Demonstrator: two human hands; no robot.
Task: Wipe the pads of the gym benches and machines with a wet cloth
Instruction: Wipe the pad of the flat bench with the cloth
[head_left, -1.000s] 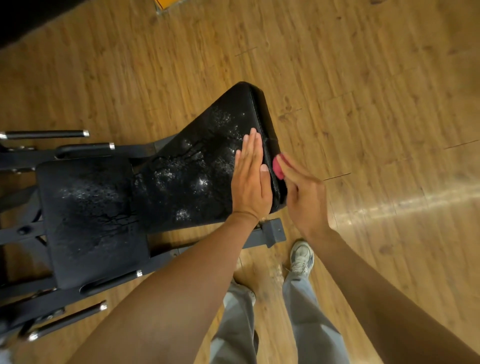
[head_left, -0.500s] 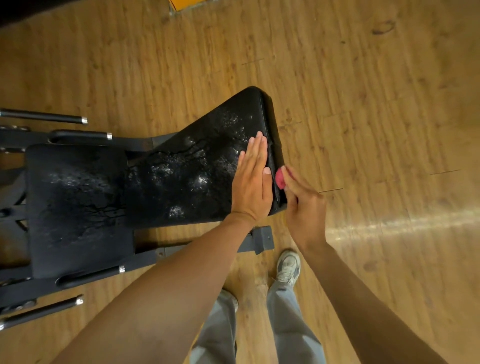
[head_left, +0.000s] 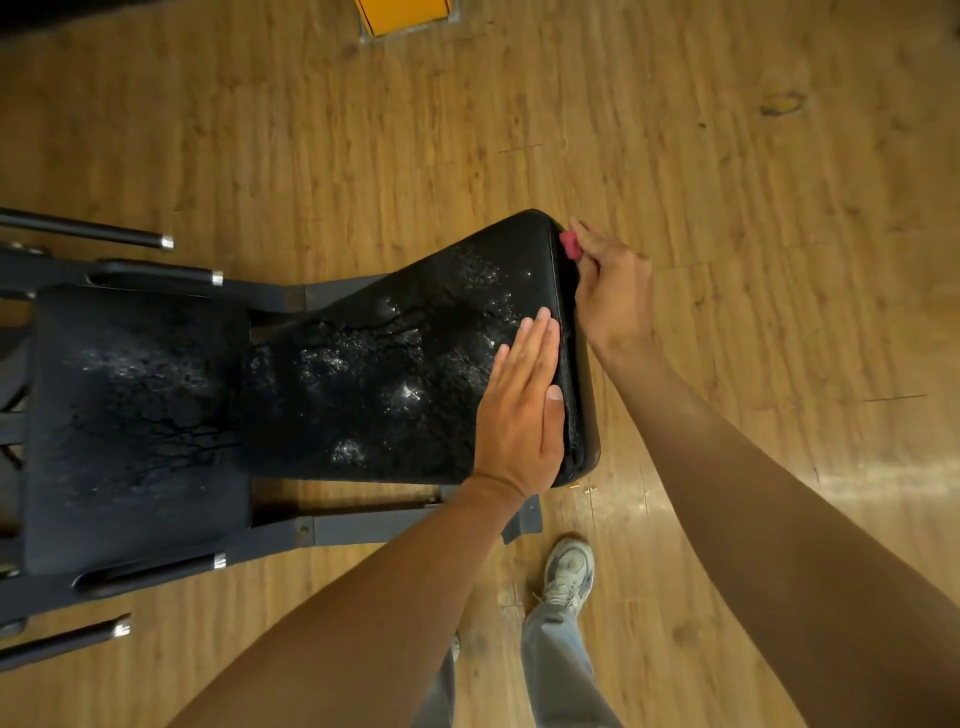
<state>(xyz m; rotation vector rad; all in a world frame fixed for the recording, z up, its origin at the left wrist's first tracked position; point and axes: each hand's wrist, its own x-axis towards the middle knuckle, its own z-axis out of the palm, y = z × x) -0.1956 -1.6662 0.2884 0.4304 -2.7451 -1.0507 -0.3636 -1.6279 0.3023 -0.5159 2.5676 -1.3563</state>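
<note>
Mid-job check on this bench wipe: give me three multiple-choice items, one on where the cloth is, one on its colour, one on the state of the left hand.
1. Where is the cloth?
A. on the floor
B. at the far end edge of the back pad
C. on the seat pad

2. What colour is the cloth?
A. pink-red
B. white
C. blue

3. How is the left hand?
A. gripping the cloth
B. closed in a fist
C. flat, fingers straight, on the back pad

Key: 1 B, the right hand holds it against the pad's end by the far corner; 2 A, a pink-red bit shows at the fingertips; 3 C, the palm lies on the pad near its end.
</note>
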